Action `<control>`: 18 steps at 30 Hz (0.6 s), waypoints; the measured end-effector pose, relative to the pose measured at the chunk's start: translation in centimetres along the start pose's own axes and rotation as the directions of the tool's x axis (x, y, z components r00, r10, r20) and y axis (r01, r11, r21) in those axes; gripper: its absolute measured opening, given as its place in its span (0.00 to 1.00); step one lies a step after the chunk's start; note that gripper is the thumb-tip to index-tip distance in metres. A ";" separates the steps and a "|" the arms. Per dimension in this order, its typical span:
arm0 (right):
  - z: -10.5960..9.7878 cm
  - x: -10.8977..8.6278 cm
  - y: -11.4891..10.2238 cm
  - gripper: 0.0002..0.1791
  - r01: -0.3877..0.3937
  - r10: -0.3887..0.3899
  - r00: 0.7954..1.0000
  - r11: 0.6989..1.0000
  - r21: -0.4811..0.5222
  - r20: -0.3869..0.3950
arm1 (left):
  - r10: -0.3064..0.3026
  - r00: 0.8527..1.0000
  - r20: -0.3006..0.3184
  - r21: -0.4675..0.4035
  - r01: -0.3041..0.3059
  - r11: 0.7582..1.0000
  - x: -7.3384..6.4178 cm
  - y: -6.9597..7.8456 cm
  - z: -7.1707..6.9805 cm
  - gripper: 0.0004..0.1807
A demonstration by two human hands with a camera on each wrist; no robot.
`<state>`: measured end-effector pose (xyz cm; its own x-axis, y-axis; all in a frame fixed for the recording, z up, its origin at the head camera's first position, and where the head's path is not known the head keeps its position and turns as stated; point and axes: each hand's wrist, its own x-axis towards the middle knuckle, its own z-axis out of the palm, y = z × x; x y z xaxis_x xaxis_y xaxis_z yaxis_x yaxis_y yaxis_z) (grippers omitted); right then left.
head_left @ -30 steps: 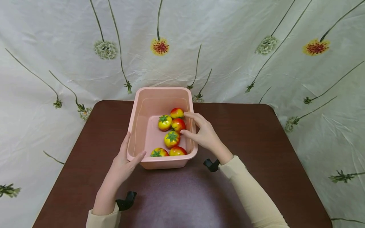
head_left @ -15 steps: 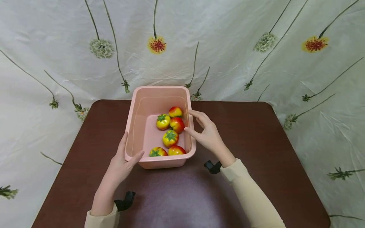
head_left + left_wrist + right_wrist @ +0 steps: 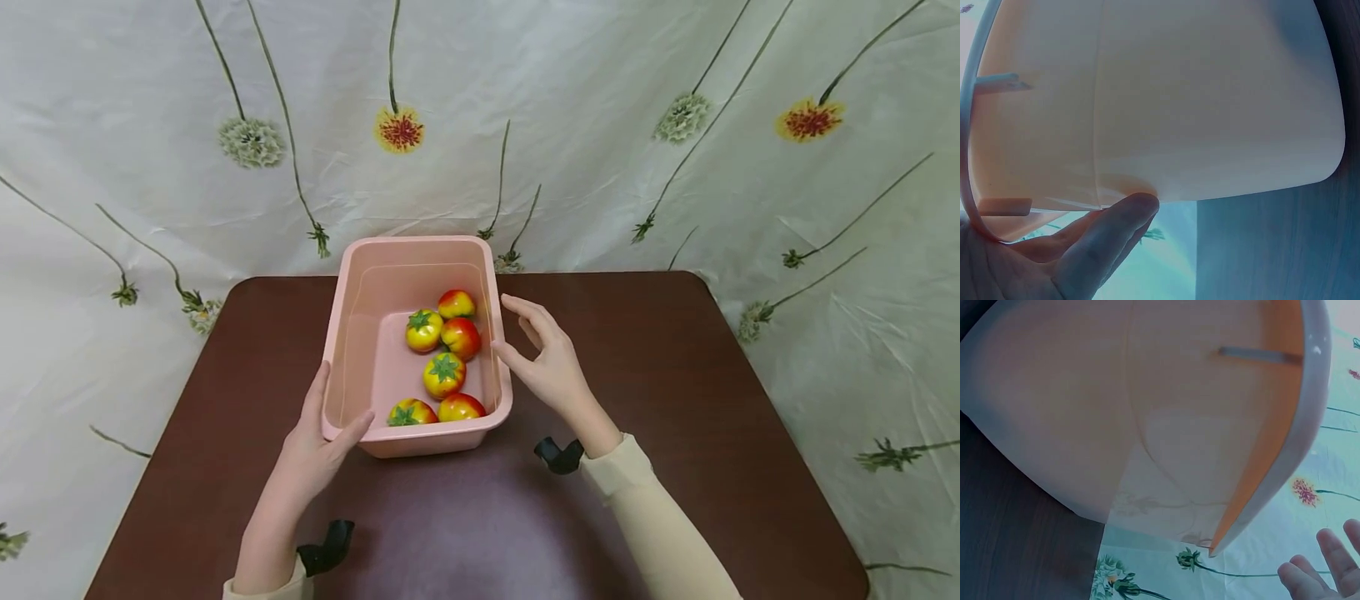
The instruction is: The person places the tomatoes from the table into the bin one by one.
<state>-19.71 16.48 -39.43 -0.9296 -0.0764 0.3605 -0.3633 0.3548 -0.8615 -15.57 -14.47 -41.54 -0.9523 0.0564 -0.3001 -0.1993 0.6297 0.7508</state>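
A pink plastic bin (image 3: 420, 433) stands on the table, holding several shiny red-and-yellow, tomato-like fruits, some showing green star-shaped tops. One fruit (image 3: 445, 374) lies mid-bin, another (image 3: 461, 337) near the right wall. My left hand (image 3: 311, 454) grips the front left corner, thumb over the front rim and fingers along the left side. In the left wrist view, fingers (image 3: 1110, 240) touch the bin's outer wall under the rim. My right hand (image 3: 551, 367) is beside the right rim with fingers spread, holding nothing. The right wrist view shows its fingertips (image 3: 1335, 556) apart from the bin.
The dark brown table (image 3: 675, 400) has rounded far corners. Behind it hangs a pale cloth (image 3: 585, 108) printed with flowers and stems. Each wrist carries a black mount, such as the right wrist mount (image 3: 558, 455).
My right hand has drawn back to the right, from above the fruits to outside the bin's right rim. The left hand keeps its grip, and the fruits keep their places.
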 end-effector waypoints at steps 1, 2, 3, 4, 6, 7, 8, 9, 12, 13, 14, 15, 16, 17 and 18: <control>0.0 -0.1 0.0 0.31 0.002 -0.002 1.000 1.000 0.001 -0.001 | -0.004 1.000 0.000 0.001 0.004 1.000 -0.2 0.0 0.0 0.55; 0.0 -0.2 -0.1 0.31 0.003 -0.003 1.000 1.000 0.001 -0.001 | -0.009 1.000 -0.001 0.001 0.009 1.000 -0.3 0.0 -0.1 0.55; 0.0 -0.2 -0.2 0.31 0.005 -0.005 1.000 1.000 -0.002 -0.001 | -0.012 1.000 -0.001 0.001 0.012 1.000 -0.5 0.0 -0.1 0.55; 0.0 -0.3 -0.2 0.31 0.003 -0.003 1.000 1.000 -0.007 0.000 | -0.015 1.000 -0.001 0.001 0.015 1.000 -0.6 0.0 -0.1 0.55; -0.1 -0.5 -0.3 0.32 0.003 -0.003 1.000 1.000 -0.017 0.000 | -0.019 1.000 0.002 0.002 0.019 1.000 -0.8 0.1 -0.2 0.55; -0.1 -0.5 -0.4 0.32 0.003 -0.003 1.000 1.000 -0.020 -0.003 | -0.017 1.000 0.003 0.003 0.017 1.000 -0.8 0.1 -0.3 0.55; -0.2 -0.6 -0.4 0.32 0.003 -0.004 1.000 1.000 -0.022 -0.007 | -0.014 1.000 0.002 0.004 0.014 1.000 -0.8 0.2 -0.3 0.55; -0.2 -0.6 -0.5 0.32 0.005 -0.006 1.000 1.000 -0.024 -0.014 | -0.009 1.000 0.001 0.005 0.009 1.000 -0.8 0.2 -0.4 0.55; -0.4 -0.8 -0.6 0.32 0.007 -0.008 0.999 1.000 -0.024 -0.032 | 0.001 1.000 0.001 0.008 -0.001 1.000 -0.7 0.4 -0.5 0.55; -0.4 -0.8 -0.7 0.32 0.008 -0.009 0.999 1.000 -0.024 -0.036 | 0.003 1.000 0.000 0.009 -0.003 1.000 -0.6 0.5 -0.5 0.55; -0.5 -0.9 -0.7 0.32 0.009 -0.010 0.999 1.000 -0.025 -0.040 | 0.005 1.000 0.002 0.009 -0.005 1.000 -0.6 0.5 -0.5 0.56; -0.5 -1.0 -0.7 0.32 0.010 -0.011 0.999 1.000 -0.029 -0.042 | 0.009 1.000 0.001 0.003 -0.009 1.000 -0.6 0.6 -0.5 0.56; -0.5 -1.0 -0.7 0.32 0.010 -0.012 0.999 0.999 -0.034 -0.042 | 0.020 1.000 -0.006 -0.002 -0.020 1.000 -0.6 0.6 -0.4 0.57; -0.5 -1.1 -0.8 0.33 0.013 -0.015 0.999 0.999 -0.042 -0.043 | 0.037 0.999 -0.022 0.006 -0.037 0.999 -0.7 0.7 -0.4 0.58; -0.6 -1.2 -0.8 0.33 0.018 -0.020 0.999 0.998 -0.059 -0.044 | 0.069 0.996 -0.053 0.022 -0.068 0.997 -0.8 0.7 -0.4 0.59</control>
